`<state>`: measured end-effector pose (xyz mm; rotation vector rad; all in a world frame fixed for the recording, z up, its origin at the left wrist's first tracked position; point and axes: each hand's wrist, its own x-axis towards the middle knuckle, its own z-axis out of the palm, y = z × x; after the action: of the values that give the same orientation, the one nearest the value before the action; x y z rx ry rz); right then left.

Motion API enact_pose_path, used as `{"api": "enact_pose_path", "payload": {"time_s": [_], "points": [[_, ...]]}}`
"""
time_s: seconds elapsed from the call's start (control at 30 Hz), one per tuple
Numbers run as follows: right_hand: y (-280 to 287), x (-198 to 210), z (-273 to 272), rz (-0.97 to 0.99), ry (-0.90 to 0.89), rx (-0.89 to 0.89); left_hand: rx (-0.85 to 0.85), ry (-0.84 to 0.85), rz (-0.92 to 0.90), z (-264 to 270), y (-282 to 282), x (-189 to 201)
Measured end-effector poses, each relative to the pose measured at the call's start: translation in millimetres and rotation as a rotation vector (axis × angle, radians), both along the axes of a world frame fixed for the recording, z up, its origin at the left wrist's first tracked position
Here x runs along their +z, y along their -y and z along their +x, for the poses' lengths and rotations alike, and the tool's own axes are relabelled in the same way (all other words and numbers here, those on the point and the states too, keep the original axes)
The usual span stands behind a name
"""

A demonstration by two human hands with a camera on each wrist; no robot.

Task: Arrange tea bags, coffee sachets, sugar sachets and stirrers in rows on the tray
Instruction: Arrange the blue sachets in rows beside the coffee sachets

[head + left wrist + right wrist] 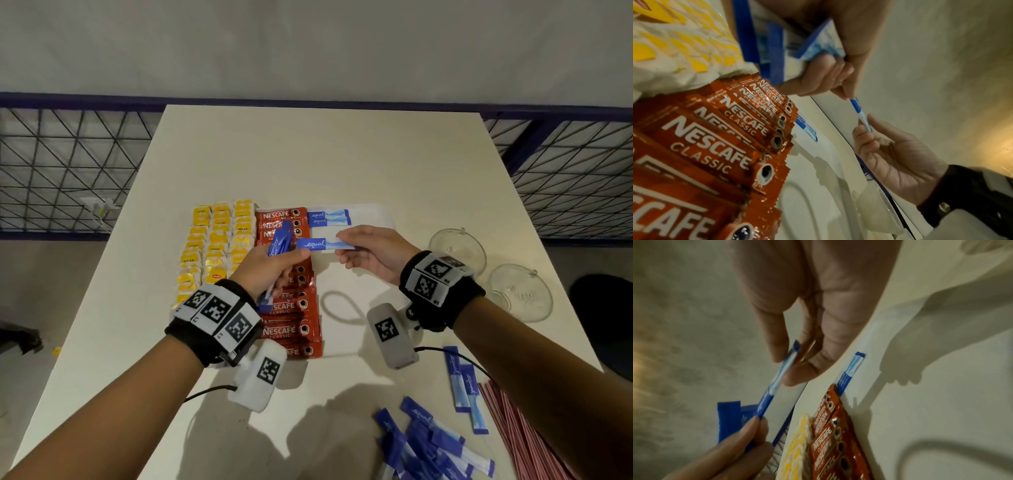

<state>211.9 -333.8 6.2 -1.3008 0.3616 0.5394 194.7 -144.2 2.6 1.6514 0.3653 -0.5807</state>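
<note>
My left hand [274,270] clutches spare blue sugar sachets [279,241], feeding one blue paper sachet [325,244] to right hand [371,251] pinching it, for third row slot.

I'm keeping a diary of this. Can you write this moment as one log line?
step: sugar row | left hand: holds spare sugar sachets | right hand: pinches one Equal sachet with left | tray: two Equal sachets placed

Site: bare indoor recording room | cues: white worktop [342,154], plain grey wall [308,44], blue-framed wire-mesh railing [68,164], concrete floor [51,274]
</note>
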Motion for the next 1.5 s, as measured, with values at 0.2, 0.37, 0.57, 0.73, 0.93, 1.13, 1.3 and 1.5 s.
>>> {"api": "enact_pose_path", "payload": {"time_s": [0.2, 0.37, 0.57, 0.73, 0.93, 1.13, 1.3, 1.5], "points": [[12.4, -11.5, 10.2, -0.162, 0.041, -0.004, -0.043, -0.018, 0.040, 1.7, -5.3, -6.2], [22.3, -31.3, 36.4, -0.271, -0.002, -0.118, -0.065, -0.073, 0.013, 2.0, -12.1, -8.1], [23.3, -47.8, 59.6, -0.489, -0.039, -0.054, -0.063, -0.110, 0.018, 2.7, -22.3, -7.4], [21.5, -59.1, 70.8, -0.585, -0.039, -0.036, -0.058, -0.127, -0.006, 3.9, -25.6, -5.1], [14.3, -55.8, 75.0, -0.620, -0.010, -0.029, -0.059, -0.125, -0.034, 4.0, -23.1, -1.9], [10.3, -56.3, 78.1, -0.711, -0.008, -0.013, -0.059, -0.126, -0.041, 2.7, -23.8, -2.4], [10.3, -59.7, 81.3, -0.747, -0.021, -0.017, -0.047, -0.148, -0.043, 2.0, -25.6, -4.6], [8.3, -52.3, 74.2, -0.648, 0.021, -0.015, -0.069, -0.193, -0.096, 1.1, -25.2, -1.8]]}}
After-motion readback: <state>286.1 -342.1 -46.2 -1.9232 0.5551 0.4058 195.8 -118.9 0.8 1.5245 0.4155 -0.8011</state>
